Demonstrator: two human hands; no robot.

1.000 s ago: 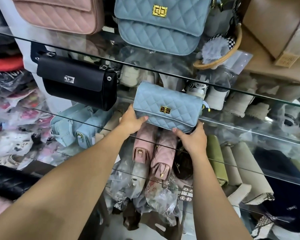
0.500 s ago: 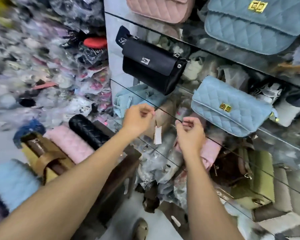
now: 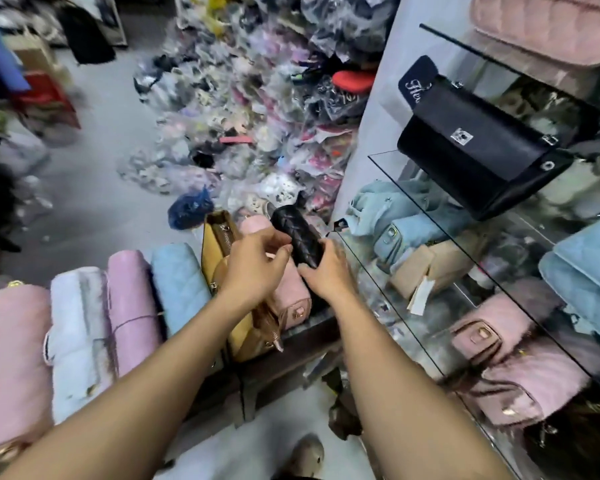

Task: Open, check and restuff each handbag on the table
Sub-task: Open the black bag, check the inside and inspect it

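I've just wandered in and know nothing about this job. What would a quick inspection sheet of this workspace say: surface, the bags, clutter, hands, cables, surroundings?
Surface: dark wooden table, its top mostly covered by bags.
Job's things: black quilted bag at the right end of the row; next to it are a pink quilted bag, a mustard bag and a blue bag, with paler bags further left.
Clutter: heap of plastic-wrapped goods on the floor.
Hands: left hand and right hand both grip the black quilted bag.
Cables: nothing seen.
Surroundings: glass shelves on the right hold a black flap bag and other bags.
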